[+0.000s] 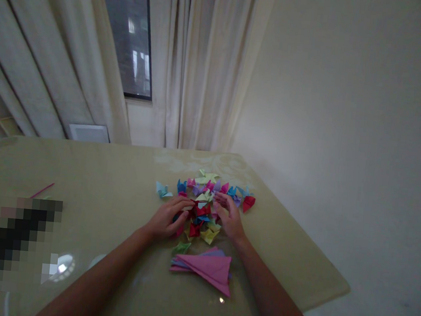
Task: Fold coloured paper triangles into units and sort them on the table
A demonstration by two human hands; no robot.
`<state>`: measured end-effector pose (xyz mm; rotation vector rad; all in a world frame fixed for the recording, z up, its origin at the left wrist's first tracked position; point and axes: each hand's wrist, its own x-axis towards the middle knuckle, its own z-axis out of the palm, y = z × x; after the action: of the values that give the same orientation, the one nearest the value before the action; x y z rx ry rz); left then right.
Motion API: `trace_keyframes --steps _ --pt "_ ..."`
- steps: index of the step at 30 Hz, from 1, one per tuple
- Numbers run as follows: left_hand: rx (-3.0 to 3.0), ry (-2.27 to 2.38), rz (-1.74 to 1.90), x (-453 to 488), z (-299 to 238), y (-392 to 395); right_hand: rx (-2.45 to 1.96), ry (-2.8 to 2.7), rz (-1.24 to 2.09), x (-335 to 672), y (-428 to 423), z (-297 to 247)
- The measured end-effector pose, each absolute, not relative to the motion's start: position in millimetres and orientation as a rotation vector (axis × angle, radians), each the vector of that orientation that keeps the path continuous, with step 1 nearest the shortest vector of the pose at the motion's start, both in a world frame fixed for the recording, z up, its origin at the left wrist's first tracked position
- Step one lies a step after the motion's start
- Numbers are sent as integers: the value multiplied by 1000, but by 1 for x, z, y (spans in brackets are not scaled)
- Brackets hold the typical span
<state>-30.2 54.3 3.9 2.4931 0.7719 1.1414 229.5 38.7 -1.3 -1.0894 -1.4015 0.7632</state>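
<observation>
Far to my left, a thin pink stick [42, 190] lies on the tabletop [119, 189], which runs broad and pale from there to my left arm; on that side I have plenty of room to swing outward. A pale blue folded-paper piece [162, 190] sits a little apart, just beyond my left hand [166, 218]. That hand curves over the left side of the paper pile [203, 210], thumb apart from the fingers, fingertips at a dark red piece; whether I pinch it or merely rest against it, I cannot tell. My left forearm slants in from the lower left, palm turned down and inward.

The pile spreads between and beyond my hands in red, blue, pink, purple and yellow. A green piece [181, 247] lies on its near side, and nearer to me, between my forearms, are pink and lilac folded sheets [208, 268], stacked and fanned.

My right hand [230, 219] curves in at the pile's right side, loosely open, fingers lightly bent and pointing left, thumb held off them. The forearm comes up from the lower right. Beyond it a red piece [248, 203] marks the pile's right end; then the table's slanting edge and the wall [326, 138] leave me less room.
</observation>
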Motion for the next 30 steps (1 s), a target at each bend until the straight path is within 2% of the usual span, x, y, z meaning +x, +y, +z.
trace_keyframes --steps 4,8,10,13,17,23,30 --pt "2740 589 1230 -21 22 47 -1238 -1326 381 249 47 3" --pt "2881 537 785 14 44 23 -1553 -1124 -149 287 54 1" --pt "2933 417 637 33 43 8 -1775 -1025 -266 305 58 -2" --pt "3010 321 502 53 26 -9 -2046 -980 -132 320 71 -5" --pt "3102 524 440 68 4 -19 -2124 -1268 261 316 109 2" --pt "3186 554 611 83 3 -24 -1876 -1671 494 265 177 26" --pt "2870 622 678 50 58 7 -1389 -2051 740 184 196 47"
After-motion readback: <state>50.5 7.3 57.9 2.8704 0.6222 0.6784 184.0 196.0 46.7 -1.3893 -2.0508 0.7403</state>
